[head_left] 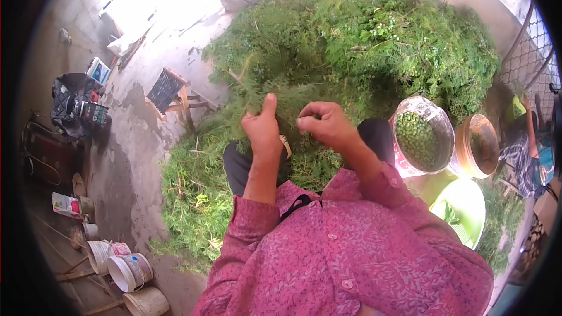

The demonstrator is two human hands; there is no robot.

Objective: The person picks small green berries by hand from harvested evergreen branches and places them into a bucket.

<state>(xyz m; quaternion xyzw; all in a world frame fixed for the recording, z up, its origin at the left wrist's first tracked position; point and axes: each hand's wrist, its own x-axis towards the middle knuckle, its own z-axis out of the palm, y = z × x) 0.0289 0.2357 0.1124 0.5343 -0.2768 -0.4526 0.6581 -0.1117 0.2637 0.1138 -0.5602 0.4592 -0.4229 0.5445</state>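
Observation:
My left hand (261, 126) is closed round a green leafy branch (278, 96), thumb pointing up, in front of my lap. To its right, my right hand (328, 123) has its fingers curled in a pinch beside the sprigs; whatever is between the fingertips is too small to make out. Beyond both hands rises a big heap of green branches (410, 47) with small pale berries on some. More cut greenery (199, 199) lies on the floor at the left of my legs.
A bucket of green berries (417, 137) stands at the right, beside an orange-rimmed bucket (477, 146) and a light green basket (468, 210). A small stool (170, 95) is at the left. White buckets (130, 272) sit lower left. Another person's arm (531, 129) shows far right.

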